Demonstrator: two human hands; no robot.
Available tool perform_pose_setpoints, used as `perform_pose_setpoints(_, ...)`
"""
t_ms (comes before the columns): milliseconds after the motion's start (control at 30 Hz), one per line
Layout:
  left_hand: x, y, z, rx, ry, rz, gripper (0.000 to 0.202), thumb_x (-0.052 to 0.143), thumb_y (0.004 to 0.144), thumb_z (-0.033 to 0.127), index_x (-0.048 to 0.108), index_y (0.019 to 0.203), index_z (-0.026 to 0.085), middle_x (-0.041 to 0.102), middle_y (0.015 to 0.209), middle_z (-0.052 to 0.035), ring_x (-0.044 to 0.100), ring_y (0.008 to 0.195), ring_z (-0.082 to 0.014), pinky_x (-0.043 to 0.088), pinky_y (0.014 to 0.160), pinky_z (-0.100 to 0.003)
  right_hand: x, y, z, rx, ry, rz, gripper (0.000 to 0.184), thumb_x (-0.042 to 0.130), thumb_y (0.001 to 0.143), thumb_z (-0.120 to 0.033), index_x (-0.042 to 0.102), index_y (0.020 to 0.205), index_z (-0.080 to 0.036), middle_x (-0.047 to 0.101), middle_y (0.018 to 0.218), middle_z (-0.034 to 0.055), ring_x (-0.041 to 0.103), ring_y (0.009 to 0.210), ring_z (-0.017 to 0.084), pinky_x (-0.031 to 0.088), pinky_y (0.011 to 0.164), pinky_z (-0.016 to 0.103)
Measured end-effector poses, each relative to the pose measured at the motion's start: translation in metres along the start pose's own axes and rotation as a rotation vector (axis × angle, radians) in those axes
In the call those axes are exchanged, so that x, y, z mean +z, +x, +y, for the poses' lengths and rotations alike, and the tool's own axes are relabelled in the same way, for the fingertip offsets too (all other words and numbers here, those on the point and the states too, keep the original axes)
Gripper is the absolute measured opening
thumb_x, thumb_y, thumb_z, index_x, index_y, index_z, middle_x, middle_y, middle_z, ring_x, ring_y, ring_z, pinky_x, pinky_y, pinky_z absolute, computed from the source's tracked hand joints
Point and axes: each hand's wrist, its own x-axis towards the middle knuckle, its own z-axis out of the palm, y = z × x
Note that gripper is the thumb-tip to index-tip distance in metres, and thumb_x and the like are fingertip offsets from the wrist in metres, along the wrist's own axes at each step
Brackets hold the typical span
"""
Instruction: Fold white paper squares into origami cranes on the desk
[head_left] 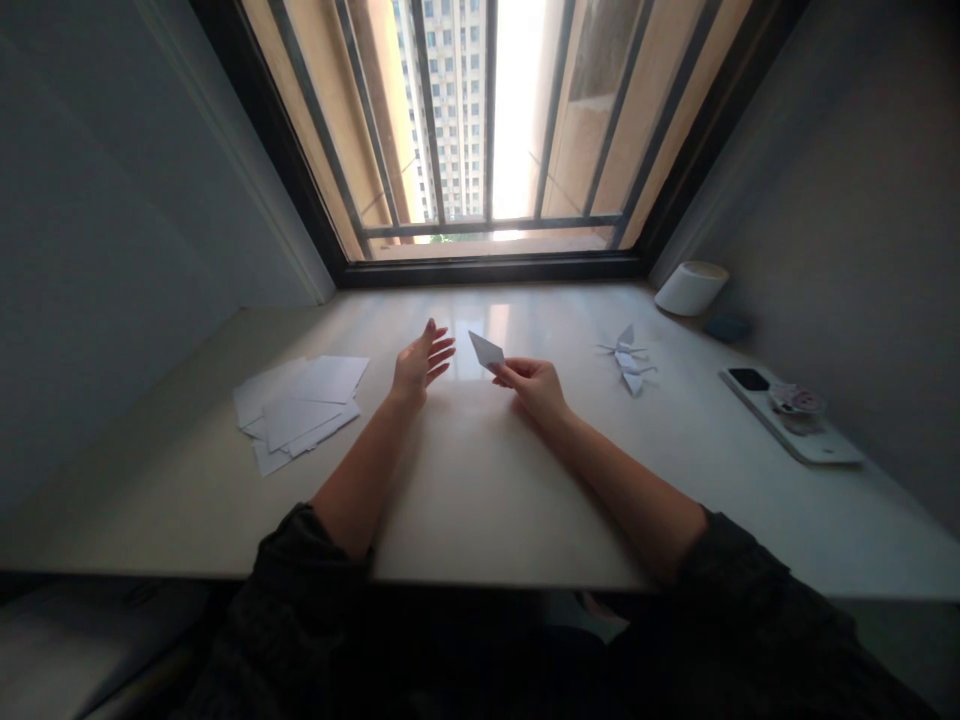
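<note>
Between the thumb and fingers of my right hand (534,385) is a folded piece of white paper (486,349), kite-shaped and pointing up and to the left. My left hand (422,365) is raised to the left of it, fingers spread and holding nothing, a small gap away from the paper. To the right lie folded paper cranes (628,358), white, with thin pointed ends; they lie close together on the white tabletop (480,500). Loose sheets of white paper (307,400) overlap in an untidy pile to the left of my left forearm.
At the right edge a phone (791,415) lies face down with a decorated grip on its back. A white cylindrical object (691,288) and a small dark item (727,327) are near the right wall. Behind the table is a barred window (491,130).
</note>
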Motion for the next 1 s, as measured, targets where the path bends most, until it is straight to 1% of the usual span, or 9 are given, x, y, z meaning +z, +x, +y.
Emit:
perform_pose_setpoints(67,0.008,-0.006,-0.004,-0.031,0.131,-0.119,0.060,0.058,0.071,0.070,0.071,0.098,0.017,0.071,0.105,-0.0136,0.065,0.097,-0.0250,0.047,0.081,-0.034,-0.002,0.003,0.002,-0.087,-0.051,0.122,0.037,0.067,0.074,-0.049,0.075,0.096,-0.019,0.070,0.073,0.0041,0.062,0.065,0.017,0.049,0.064,0.032)
perform_pose_setpoints(100,0.013,-0.010,-0.006,-0.039,0.202,-0.197,0.059,0.061,0.070,0.068,0.071,0.096,0.016,0.071,0.102,-0.0144,0.065,0.096,-0.0259,0.047,0.081,-0.035,-0.003,0.003,0.002,-0.147,-0.115,0.171,0.037,0.064,0.078,-0.048,0.073,0.102,-0.020,0.070,0.077,0.0042,0.061,0.066,0.017,0.049,0.064,0.032)
perform_pose_setpoints(167,0.021,-0.016,-0.011,-0.036,0.264,-0.324,0.056,0.067,0.067,0.063,0.072,0.097,0.015,0.072,0.101,-0.0146,0.066,0.096,-0.0265,0.047,0.082,-0.035,-0.005,0.002,0.000,-0.294,-0.289,0.217,0.035,0.058,0.084,-0.044,0.071,0.109,-0.023,0.068,0.082,0.0043,0.059,0.070,0.017,0.048,0.065,0.032)
perform_pose_setpoints(200,0.024,-0.019,-0.013,-0.012,0.254,-0.356,0.055,0.068,0.068,0.061,0.071,0.099,0.016,0.072,0.102,-0.0140,0.065,0.097,-0.0261,0.047,0.083,-0.035,-0.006,0.001,-0.001,-0.362,-0.372,0.224,0.034,0.056,0.086,-0.042,0.069,0.112,-0.026,0.066,0.082,0.0041,0.058,0.073,0.017,0.048,0.068,0.033)
perform_pose_setpoints(300,0.027,-0.020,-0.016,0.063,0.206,-0.345,0.050,0.068,0.070,0.058,0.072,0.097,0.017,0.072,0.101,-0.0117,0.065,0.097,-0.0239,0.047,0.084,-0.033,-0.005,-0.004,-0.005,-0.522,-0.575,0.176,0.030,0.055,0.089,-0.037,0.068,0.114,-0.028,0.063,0.082,0.0047,0.055,0.079,0.019,0.048,0.076,0.035)
perform_pose_setpoints(400,0.026,-0.018,-0.018,0.073,0.164,-0.287,0.045,0.068,0.071,0.056,0.073,0.091,0.016,0.072,0.090,-0.0094,0.066,0.091,-0.0215,0.048,0.081,-0.031,-0.002,-0.007,-0.005,-0.593,-0.685,0.086,0.032,0.056,0.089,-0.036,0.066,0.118,-0.026,0.063,0.086,0.0065,0.054,0.084,0.021,0.048,0.079,0.036)
perform_pose_setpoints(533,0.025,-0.014,-0.024,0.068,0.109,-0.261,0.042,0.070,0.070,0.052,0.073,0.091,0.016,0.072,0.086,-0.0074,0.065,0.083,-0.0185,0.048,0.078,-0.030,0.000,-0.008,-0.005,-0.602,-0.716,0.017,0.034,0.053,0.090,-0.035,0.064,0.121,-0.026,0.064,0.087,0.0063,0.056,0.084,0.021,0.048,0.078,0.036)
perform_pose_setpoints(767,0.027,-0.011,-0.033,0.130,0.108,-0.271,0.043,0.070,0.069,0.054,0.073,0.087,0.015,0.071,0.079,-0.0057,0.063,0.074,-0.0160,0.047,0.077,-0.030,-0.004,-0.007,-0.004,-0.520,-0.635,0.057,0.033,0.062,0.084,-0.036,0.066,0.116,-0.025,0.065,0.080,0.0026,0.057,0.069,0.016,0.049,0.070,0.031)
perform_pose_setpoints(1000,0.028,-0.011,-0.034,0.069,0.074,-0.283,0.047,0.072,0.065,0.057,0.071,0.089,0.016,0.072,0.084,-0.0070,0.066,0.082,-0.0200,0.046,0.081,-0.033,-0.004,-0.007,-0.005,-0.445,-0.524,0.051,0.028,0.060,0.085,-0.034,0.067,0.110,-0.025,0.064,0.081,0.0020,0.058,0.067,0.014,0.049,0.065,0.028)
